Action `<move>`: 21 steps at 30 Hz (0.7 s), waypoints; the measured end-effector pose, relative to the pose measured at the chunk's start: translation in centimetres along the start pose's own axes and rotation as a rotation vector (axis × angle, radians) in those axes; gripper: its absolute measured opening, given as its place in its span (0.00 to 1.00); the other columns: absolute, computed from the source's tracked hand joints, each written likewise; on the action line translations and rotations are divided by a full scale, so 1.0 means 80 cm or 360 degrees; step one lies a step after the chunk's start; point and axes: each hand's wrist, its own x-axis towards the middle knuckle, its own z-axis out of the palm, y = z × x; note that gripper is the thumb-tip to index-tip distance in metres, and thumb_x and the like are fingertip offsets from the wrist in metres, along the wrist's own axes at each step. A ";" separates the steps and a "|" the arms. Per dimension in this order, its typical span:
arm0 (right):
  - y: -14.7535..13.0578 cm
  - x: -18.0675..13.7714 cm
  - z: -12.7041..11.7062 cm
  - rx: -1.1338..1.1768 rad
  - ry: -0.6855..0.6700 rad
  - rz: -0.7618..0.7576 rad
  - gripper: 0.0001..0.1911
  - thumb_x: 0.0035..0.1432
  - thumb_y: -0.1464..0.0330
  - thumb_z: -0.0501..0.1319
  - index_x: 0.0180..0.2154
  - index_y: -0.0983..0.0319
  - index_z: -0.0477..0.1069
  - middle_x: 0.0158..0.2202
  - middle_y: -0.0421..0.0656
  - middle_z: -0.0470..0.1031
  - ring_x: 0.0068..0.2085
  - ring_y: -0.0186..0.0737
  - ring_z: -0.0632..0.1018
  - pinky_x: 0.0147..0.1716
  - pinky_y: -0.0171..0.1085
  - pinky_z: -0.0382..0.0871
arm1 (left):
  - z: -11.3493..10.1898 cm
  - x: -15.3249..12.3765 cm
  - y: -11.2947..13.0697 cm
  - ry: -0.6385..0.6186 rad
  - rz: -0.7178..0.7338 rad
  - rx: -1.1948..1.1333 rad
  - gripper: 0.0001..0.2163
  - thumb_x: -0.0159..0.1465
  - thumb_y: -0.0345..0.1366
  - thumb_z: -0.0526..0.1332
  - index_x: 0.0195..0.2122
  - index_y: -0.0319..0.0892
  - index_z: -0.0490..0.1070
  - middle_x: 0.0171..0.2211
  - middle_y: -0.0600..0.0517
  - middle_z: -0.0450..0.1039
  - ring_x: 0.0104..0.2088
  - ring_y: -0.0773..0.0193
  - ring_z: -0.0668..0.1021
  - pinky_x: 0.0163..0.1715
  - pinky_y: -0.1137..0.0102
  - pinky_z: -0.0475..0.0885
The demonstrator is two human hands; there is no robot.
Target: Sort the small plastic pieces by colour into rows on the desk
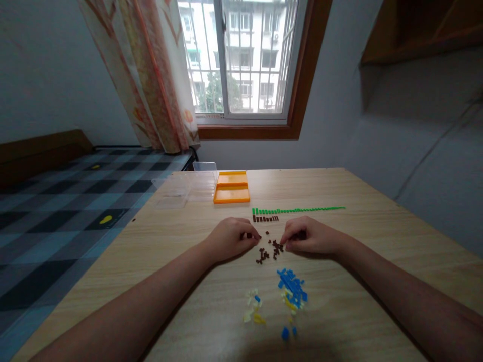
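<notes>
A loose heap of small brown pieces (pixel 268 250) lies on the wooden table (pixel 181 261) between my hands. My left hand (pixel 231 238) rests on the table with fingers curled in a pinch at the heap's left edge, on a tiny brown piece. My right hand (pixel 306 236) is likewise pinched at the heap's right edge, its fingertips touching brown pieces. Behind the hands a short row of brown pieces (pixel 265 218) lies in line, and behind that a long row of green pieces (pixel 298 209).
Blue pieces (pixel 292 286) and a few pale yellow ones (pixel 252 306) lie nearer me. An orange tray (pixel 231 187) and a clear plastic box (pixel 188 188) stand at the table's far left. A bed with a checked cover (pixel 68 201) is left of the table.
</notes>
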 end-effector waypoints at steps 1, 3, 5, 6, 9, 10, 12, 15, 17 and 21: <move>-0.002 0.000 0.001 -0.0009 0.0004 0.0012 0.09 0.57 0.67 0.67 0.39 0.60 0.84 0.28 0.41 0.75 0.28 0.33 0.71 0.27 0.33 0.61 | 0.000 0.000 0.000 0.0015 -0.0025 -0.0008 0.06 0.61 0.31 0.64 0.34 0.43 0.82 0.28 0.53 0.78 0.27 0.68 0.75 0.30 0.73 0.66; -0.006 0.001 0.001 -0.0029 0.0000 0.0034 0.09 0.57 0.66 0.68 0.39 0.60 0.84 0.28 0.41 0.75 0.28 0.33 0.71 0.28 0.33 0.61 | 0.000 0.000 0.001 0.0004 -0.0085 -0.0060 0.04 0.60 0.32 0.65 0.33 0.43 0.82 0.27 0.53 0.78 0.26 0.68 0.74 0.29 0.74 0.65; -0.010 0.002 0.003 -0.0031 0.0002 0.0067 0.10 0.57 0.64 0.68 0.39 0.60 0.84 0.28 0.41 0.76 0.29 0.33 0.71 0.28 0.32 0.60 | -0.001 0.000 0.002 -0.0085 -0.0156 -0.0151 0.04 0.58 0.34 0.67 0.32 0.42 0.81 0.26 0.54 0.77 0.26 0.68 0.74 0.28 0.74 0.65; -0.011 0.002 0.003 -0.0027 0.0007 0.0088 0.10 0.58 0.64 0.67 0.39 0.60 0.84 0.28 0.41 0.76 0.29 0.33 0.71 0.28 0.32 0.60 | -0.002 0.000 0.002 -0.0144 -0.0193 -0.0198 0.04 0.58 0.35 0.67 0.32 0.41 0.81 0.26 0.54 0.76 0.26 0.68 0.74 0.27 0.74 0.64; -0.012 0.004 0.006 -0.0046 0.0031 0.0155 0.10 0.58 0.63 0.67 0.39 0.60 0.83 0.27 0.41 0.76 0.28 0.33 0.71 0.27 0.32 0.60 | -0.006 0.000 0.006 -0.0289 -0.0292 -0.0294 0.07 0.57 0.39 0.68 0.31 0.40 0.79 0.24 0.55 0.74 0.25 0.68 0.73 0.26 0.74 0.63; -0.011 0.004 0.006 -0.0068 0.0034 0.0163 0.11 0.58 0.62 0.67 0.40 0.60 0.83 0.27 0.41 0.76 0.28 0.33 0.71 0.27 0.32 0.59 | -0.008 0.001 0.007 -0.0324 -0.0310 -0.0304 0.08 0.57 0.40 0.68 0.31 0.40 0.79 0.24 0.55 0.74 0.25 0.68 0.73 0.26 0.74 0.62; -0.010 0.004 0.007 -0.0110 0.0042 0.0164 0.11 0.57 0.62 0.68 0.40 0.60 0.83 0.26 0.40 0.75 0.27 0.33 0.70 0.27 0.32 0.59 | -0.012 0.001 0.009 -0.0396 -0.0325 -0.0308 0.10 0.57 0.42 0.69 0.30 0.40 0.78 0.24 0.56 0.73 0.25 0.68 0.72 0.25 0.74 0.61; -0.009 0.005 0.006 -0.0147 0.0045 0.0143 0.11 0.55 0.63 0.69 0.40 0.59 0.83 0.26 0.40 0.75 0.27 0.33 0.70 0.27 0.32 0.59 | -0.017 0.002 0.012 -0.0495 -0.0327 -0.0275 0.13 0.57 0.46 0.69 0.29 0.40 0.76 0.23 0.57 0.71 0.24 0.69 0.70 0.24 0.73 0.58; -0.010 0.006 0.006 -0.0157 0.0043 0.0138 0.11 0.56 0.64 0.69 0.40 0.59 0.83 0.26 0.40 0.75 0.27 0.33 0.70 0.27 0.32 0.59 | -0.018 0.003 0.015 -0.0521 -0.0318 -0.0186 0.14 0.57 0.47 0.68 0.27 0.40 0.74 0.22 0.57 0.69 0.24 0.69 0.68 0.24 0.73 0.56; -0.015 0.007 0.007 -0.0147 0.0090 0.0184 0.10 0.59 0.63 0.66 0.39 0.61 0.83 0.26 0.41 0.77 0.27 0.33 0.71 0.27 0.32 0.60 | -0.013 0.004 0.024 -0.0446 -0.0309 0.0084 0.17 0.60 0.49 0.65 0.23 0.41 0.68 0.20 0.58 0.65 0.23 0.69 0.65 0.24 0.71 0.53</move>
